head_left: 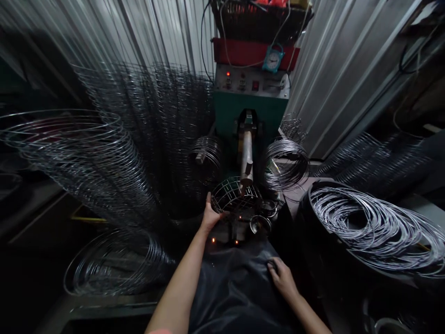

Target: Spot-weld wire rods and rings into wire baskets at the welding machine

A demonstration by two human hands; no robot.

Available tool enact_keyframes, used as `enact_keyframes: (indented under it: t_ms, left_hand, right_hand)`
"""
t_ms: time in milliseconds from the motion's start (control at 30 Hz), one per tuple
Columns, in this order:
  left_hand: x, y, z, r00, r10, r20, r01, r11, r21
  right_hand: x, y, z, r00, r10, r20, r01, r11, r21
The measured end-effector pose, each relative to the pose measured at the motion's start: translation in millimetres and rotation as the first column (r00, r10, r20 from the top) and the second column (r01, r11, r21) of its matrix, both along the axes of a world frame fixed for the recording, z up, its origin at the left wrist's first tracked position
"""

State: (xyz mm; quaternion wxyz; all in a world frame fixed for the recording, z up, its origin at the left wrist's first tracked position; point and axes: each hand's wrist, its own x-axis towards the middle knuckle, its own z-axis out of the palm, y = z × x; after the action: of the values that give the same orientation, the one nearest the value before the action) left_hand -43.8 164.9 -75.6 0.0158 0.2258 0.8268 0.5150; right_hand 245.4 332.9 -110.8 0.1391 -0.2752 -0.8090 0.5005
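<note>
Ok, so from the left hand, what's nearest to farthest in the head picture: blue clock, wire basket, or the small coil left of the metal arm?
1. Wire basket: touching the left hand.
2. Small coil: beyond the hand, left of the metal arm.
3. Blue clock: farthest, high up by the green machine.

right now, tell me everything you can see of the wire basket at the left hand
The wire basket is round, an open grid of thin, metal-looking wires with a curved rim. It is in front of the green machine, below the end of the metal arm, which hides part of it. The left hand holds its near left edge, fingers and thumb spread. Dimness hides whether it tilts.
</note>
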Motion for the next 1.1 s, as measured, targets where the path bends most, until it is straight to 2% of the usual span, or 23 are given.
enact_keyframes:
  t_ms: [33, 100, 200, 267, 300, 367, 433, 467, 533, 567, 633, 700, 767, 833, 900, 1033, 1100]
  left_hand:
    - [-0.3, 0.0, -2.2, 1.0, 0.014, 0.023, -0.015, 0.998, 0.062]
    - [-1.0, -3.7, -1.1, 0.996, 0.024, 0.084, -0.038, 0.986, 0.165]
    - [2.5, -18.7, 9.9, 0.996, -0.072, 0.06, 0.058, 0.979, 0.198]
    - [10.2, -29.4, 20.7, 0.984, -0.176, -0.038, 0.18, 0.975, 0.128]
    - [15.5, -33.2, 26.6, 0.97, -0.223, -0.097, 0.23, 0.971, 0.068]
    - [27.3, -35.9, 38.5, 0.939, -0.288, -0.189, 0.278, 0.957, -0.079]
    - [38.1, -33.0, 49.9, 0.917, -0.325, -0.233, 0.272, 0.934, -0.231]
    - [42.4, -30.2, 55.4, 0.909, -0.337, -0.243, 0.261, 0.918, -0.297]
    - [48.0, -24.4, 65.8, 0.895, -0.363, -0.259, 0.244, 0.885, -0.396]
    - [49.3, -21.9, 70.5, 0.893, -0.367, -0.263, 0.234, 0.875, -0.424]
    - [49.6, -18.7, 78.5, 0.898, -0.354, -0.259, 0.213, 0.868, -0.448]
    - [47.9, -17.5, 83.6, 0.908, -0.338, -0.247, 0.204, 0.873, -0.443]
    - [45.8, -16.9, 85.4, 0.913, -0.336, -0.231, 0.215, 0.878, -0.429]
    - [44.3, -15.8, 85.1, 0.912, -0.347, -0.217, 0.234, 0.877, -0.42]
    - [44.2, -13.6, 84.0, 0.911, -0.359, -0.201, 0.25, 0.871, -0.423]
    - [46.8, -8.0, 83.2, 0.911, -0.373, -0.177, 0.26, 0.851, -0.456]
    - [48.4, -6.1, 83.5, 0.904, -0.384, -0.186, 0.257, 0.838, -0.481]
  right_hand:
    - [-0.9, 1.4, 4.9, 0.998, 0.049, 0.031, -0.05, 0.999, 0.008]
    - [-9.9, 4.1, 30.3, 0.987, 0.144, 0.065, -0.143, 0.99, -0.015]
    - [-37.8, 1.5, 94.0, 0.961, 0.274, 0.033, -0.271, 0.96, -0.077]
    - [-61.7, -5.0, 134.6, 0.909, 0.416, 0.031, -0.408, 0.901, -0.147]
    - [-74.1, -8.9, 149.5, 0.88, 0.474, 0.033, -0.46, 0.867, -0.188]
    - [-98.5, -16.6, 165.3, 0.823, 0.564, 0.067, -0.528, 0.803, -0.275]
    - [-119.8, -23.6, 163.7, 0.794, 0.594, 0.129, -0.544, 0.789, -0.285]
    - [-128.5, -26.8, 158.5, 0.799, 0.578, 0.166, -0.538, 0.81, -0.232]
    - [-140.5, -32.8, 144.7, 0.846, 0.485, 0.221, -0.497, 0.867, 0.001]
    - [-143.6, -35.2, 137.9, 0.878, 0.423, 0.223, -0.459, 0.876, 0.147]
    - [-144.4, -38.5, 127.4, 0.914, 0.356, 0.193, -0.404, 0.834, 0.376]
    - [-140.4, -38.8, 121.9, 0.905, 0.389, 0.17, -0.421, 0.772, 0.476]
    - [-135.1, -36.4, 120.6, 0.878, 0.451, 0.161, -0.465, 0.722, 0.512]
    - [-131.7, -33.0, 121.5, 0.866, 0.476, 0.151, -0.478, 0.703, 0.527]
    - [-131.7, -30.0, 122.6, 0.879, 0.459, 0.127, -0.455, 0.729, 0.512]
    - [-137.2, -25.2, 122.9, 0.921, 0.381, 0.084, -0.381, 0.832, 0.402]
    - [-138.6, -22.5, 122.7, 0.915, 0.387, 0.116, -0.403, 0.847, 0.346]
